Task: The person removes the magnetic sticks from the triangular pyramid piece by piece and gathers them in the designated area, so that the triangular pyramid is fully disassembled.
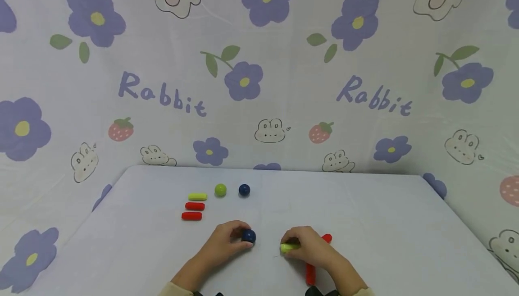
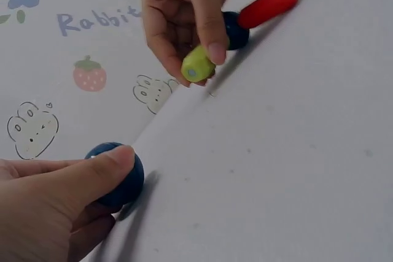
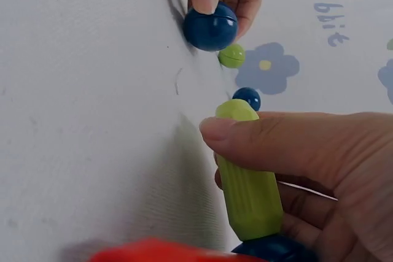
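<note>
Lime rod [image 3: 253,204] pinched in right grip [image 1: 311,245], blue ball [image 1: 249,236] in left grip [image 1: 225,240], adjoining ball [image 3: 276,250] only in wrist views.

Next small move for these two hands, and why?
Probably bring the left hand's blue ball to the free end of the yellow-green stick pinched by the right hand. That end is bare and points roughly toward the ball across a gap, while the other end appears to meet a second blue ball.
</note>
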`<action>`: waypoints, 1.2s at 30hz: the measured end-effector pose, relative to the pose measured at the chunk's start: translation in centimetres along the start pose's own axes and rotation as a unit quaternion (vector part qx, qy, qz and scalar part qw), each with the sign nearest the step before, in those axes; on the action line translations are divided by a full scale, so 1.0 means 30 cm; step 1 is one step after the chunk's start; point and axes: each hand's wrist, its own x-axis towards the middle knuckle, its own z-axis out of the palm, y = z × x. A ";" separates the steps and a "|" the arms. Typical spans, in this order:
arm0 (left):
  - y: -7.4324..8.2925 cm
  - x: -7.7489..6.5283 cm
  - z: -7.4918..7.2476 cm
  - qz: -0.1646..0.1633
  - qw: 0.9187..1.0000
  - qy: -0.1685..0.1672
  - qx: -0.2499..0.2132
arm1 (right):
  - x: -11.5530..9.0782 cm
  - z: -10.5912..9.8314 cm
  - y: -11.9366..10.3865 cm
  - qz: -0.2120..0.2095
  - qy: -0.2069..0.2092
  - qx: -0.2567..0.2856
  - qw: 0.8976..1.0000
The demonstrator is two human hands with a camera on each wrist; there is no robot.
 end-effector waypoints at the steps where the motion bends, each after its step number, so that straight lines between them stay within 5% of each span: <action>1: -0.003 0.001 0.000 0.001 1.000 0.002 -0.001 | 0.000 -0.002 0.002 0.002 0.002 -0.001 1.000; 16: 0.008 0.022 0.023 -0.002 1.000 0.004 0.007 | -0.056 -0.108 0.053 0.073 0.008 0.028 0.997; 29: -0.009 0.087 0.018 -0.001 1.000 0.009 0.023 | -0.084 -0.159 0.075 0.084 -0.036 0.079 0.993; 36: -0.011 0.180 0.056 -0.019 0.996 0.070 0.046 | -0.081 -0.154 0.079 0.090 -0.033 0.080 0.992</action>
